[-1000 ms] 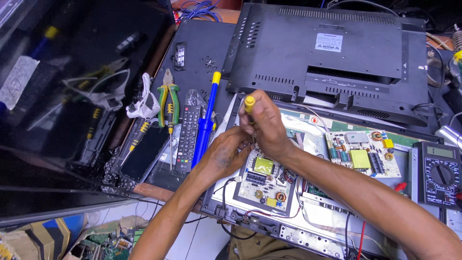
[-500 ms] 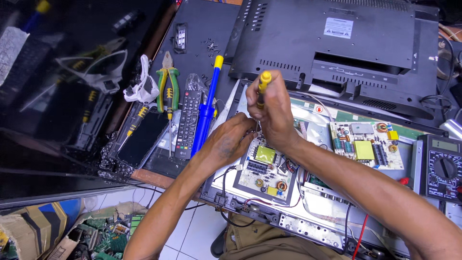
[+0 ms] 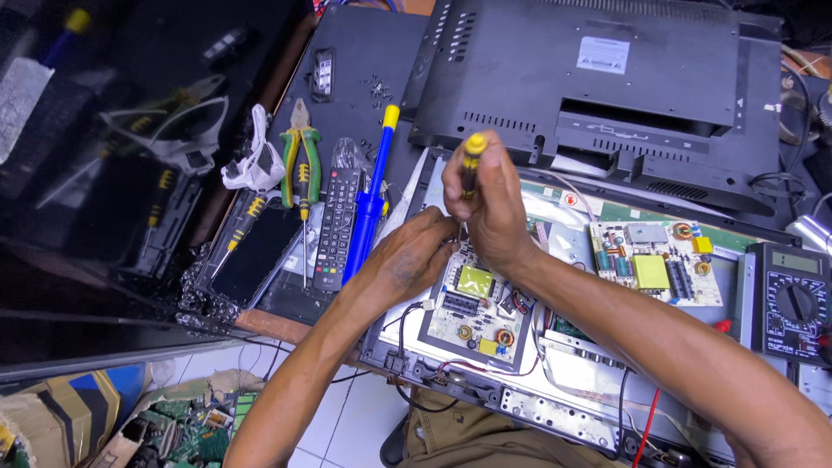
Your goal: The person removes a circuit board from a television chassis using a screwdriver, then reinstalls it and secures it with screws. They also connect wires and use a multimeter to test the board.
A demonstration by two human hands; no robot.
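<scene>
A cluttered repair desk carries an opened flat screen. The right hand has risen slightly, fingers closed around a yellow-capped screwdriver held upright over the power board, so the driving continues. The left hand steadies beside the tip, fingers curled. A remote and pliers lie left.

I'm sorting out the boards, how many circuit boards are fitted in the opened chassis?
2. One circuit board lies under the hands, near the chassis's front edge. The other board sits further right, beside the multimeter. More may be hidden under the arms.
</scene>
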